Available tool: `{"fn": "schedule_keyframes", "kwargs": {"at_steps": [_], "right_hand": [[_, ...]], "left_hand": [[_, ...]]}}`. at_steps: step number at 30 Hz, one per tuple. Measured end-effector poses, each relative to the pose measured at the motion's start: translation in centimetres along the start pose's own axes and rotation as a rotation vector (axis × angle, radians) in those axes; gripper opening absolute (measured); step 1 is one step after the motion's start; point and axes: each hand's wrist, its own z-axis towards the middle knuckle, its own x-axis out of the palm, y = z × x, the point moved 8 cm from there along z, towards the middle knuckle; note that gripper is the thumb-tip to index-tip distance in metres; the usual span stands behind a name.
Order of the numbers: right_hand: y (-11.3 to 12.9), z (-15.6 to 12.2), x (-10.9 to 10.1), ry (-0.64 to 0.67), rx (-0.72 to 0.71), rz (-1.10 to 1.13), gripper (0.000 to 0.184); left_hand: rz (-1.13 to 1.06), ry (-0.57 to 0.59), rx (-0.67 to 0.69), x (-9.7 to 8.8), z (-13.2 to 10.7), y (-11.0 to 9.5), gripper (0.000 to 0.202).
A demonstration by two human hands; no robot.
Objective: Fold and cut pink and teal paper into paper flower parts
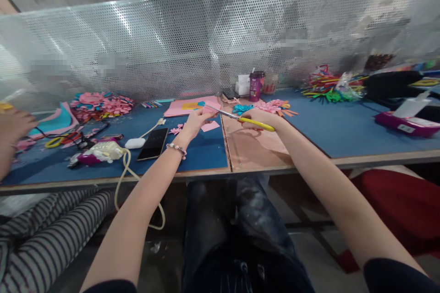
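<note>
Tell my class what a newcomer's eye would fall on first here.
Probably the yellow-handled metal scissors in the right hand, at centre, pointing toward the left hand. Next, perhaps, the shiny perforated metal partition behind the blue-topped table, then the dark-red seat at lower right.

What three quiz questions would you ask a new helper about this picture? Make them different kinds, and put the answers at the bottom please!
1. Which hand is holding the yellow-handled scissors?

2. True or false: the person's left wrist is bare.

3. Fill in the missing word: the dark phone lies beside a small case that is coloured ____.

Key
1. The right hand.
2. False: a beaded bracelet is around it.
3. White.
</note>
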Motion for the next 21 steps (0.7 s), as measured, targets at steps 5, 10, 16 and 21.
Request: {"fn": "schedule_keyframes", "kwargs": {"at_steps": [5,10,16,21], "right_hand": [[0.11,-0.01,0.02,-0.009,-0.002,-0.006,0.016],[0.5,-0.21,-0.08,-0.011,-0.005,-0.008,0.013],[0.74,-0.22,-0.18,-0.017,-0.009,-0.018,0.012],[0.71,-0.25,-0.21,-0.019,0.022,-0.049,0.012]], "left_hand": [[-0.002,0.013,0.009,-0.09,0.13,0.19,0.024],[-0.004,0.023,0.011,-0.03,0.05,0.16,0.027],[-0.002,0.024,0.004,-0.03,0.05,0.23,0.028],[0.019,0.019,0.011,-0.26,0.21,0.58,0.028]]}}
